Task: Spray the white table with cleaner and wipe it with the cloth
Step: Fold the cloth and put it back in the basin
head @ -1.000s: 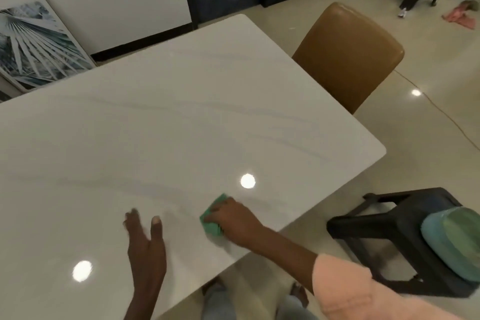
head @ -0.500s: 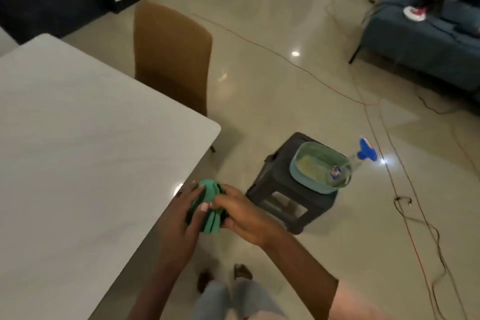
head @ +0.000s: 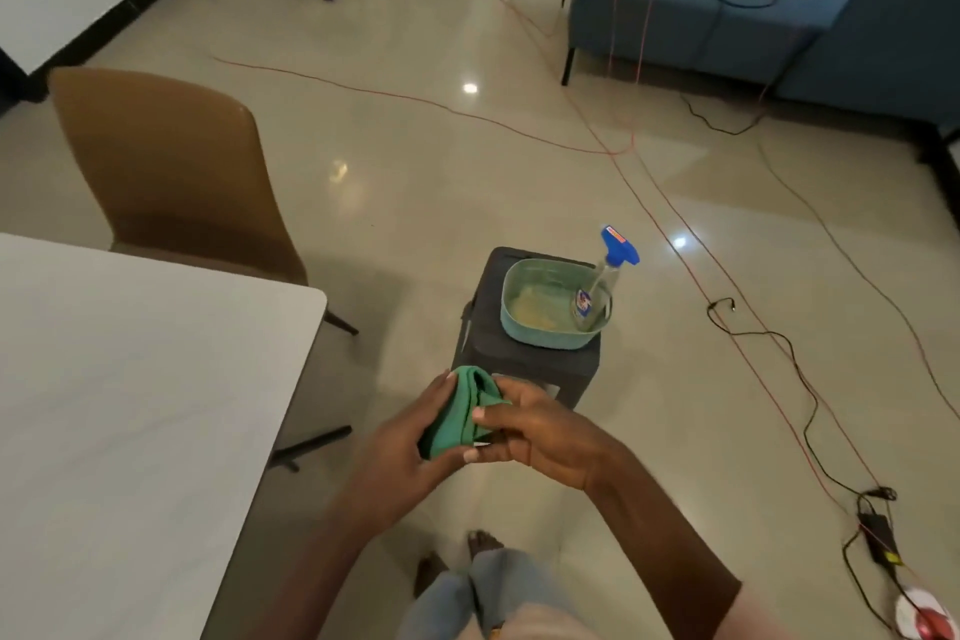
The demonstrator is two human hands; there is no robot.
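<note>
A folded green cloth (head: 460, 408) is held between both hands, off the table's right edge and above the floor. My left hand (head: 402, 452) cups it from the left and below. My right hand (head: 543, 437) pinches it from the right with thumb and fingers. The white table (head: 130, 405) fills the lower left. A clear spray bottle with a blue trigger head (head: 605, 276) leans inside a teal basin (head: 524, 333) on a dark stool (head: 524, 364) just beyond my hands.
A brown chair (head: 166, 172) stands at the table's far side. Red and black cables (head: 779, 379) cross the glossy floor to the right. A blue sofa (head: 727, 16) stands at the back right. My feet show below my hands.
My right hand lifted the cloth off the table and my left hand joined it; both now hold the cloth. My view swung right, away from the table toward the stool.
</note>
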